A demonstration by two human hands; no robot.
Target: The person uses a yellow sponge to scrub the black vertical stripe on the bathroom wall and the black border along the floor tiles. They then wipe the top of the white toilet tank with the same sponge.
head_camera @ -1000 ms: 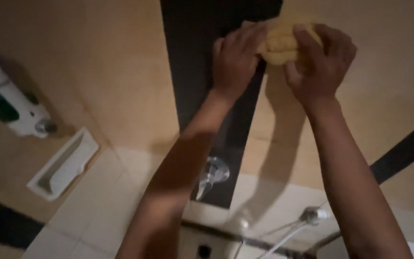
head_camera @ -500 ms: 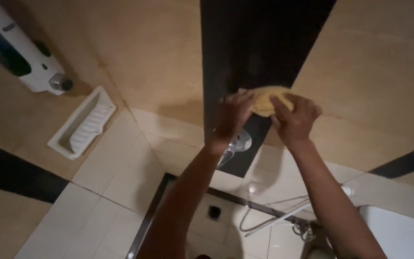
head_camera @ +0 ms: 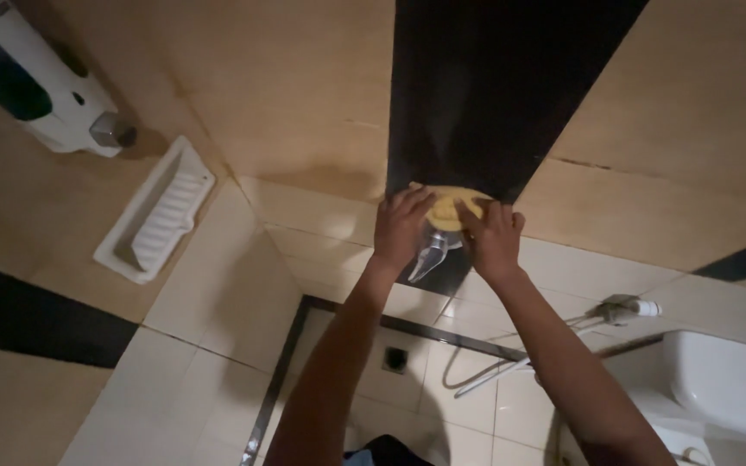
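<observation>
Both my hands press a yellow cloth [head_camera: 447,209] against the black tile strip [head_camera: 494,86] of the wall. My left hand [head_camera: 401,229] grips the cloth's left side and my right hand [head_camera: 492,240] grips its right side. Just under the cloth a chrome tap handle [head_camera: 429,253] sticks out from the wall between my hands. My forearms reach up from the bottom of the view.
A white wall dispenser [head_camera: 41,95] hangs at the upper left, with a white soap dish [head_camera: 157,211] below it. A hand sprayer and hose [head_camera: 563,332] hang to the right, beside a white toilet bowl [head_camera: 727,380]. A floor drain [head_camera: 396,359] sits below.
My hands and the cloth have slid down the black tile strip, from its upper part to the tap handle. The view has shifted with them.
</observation>
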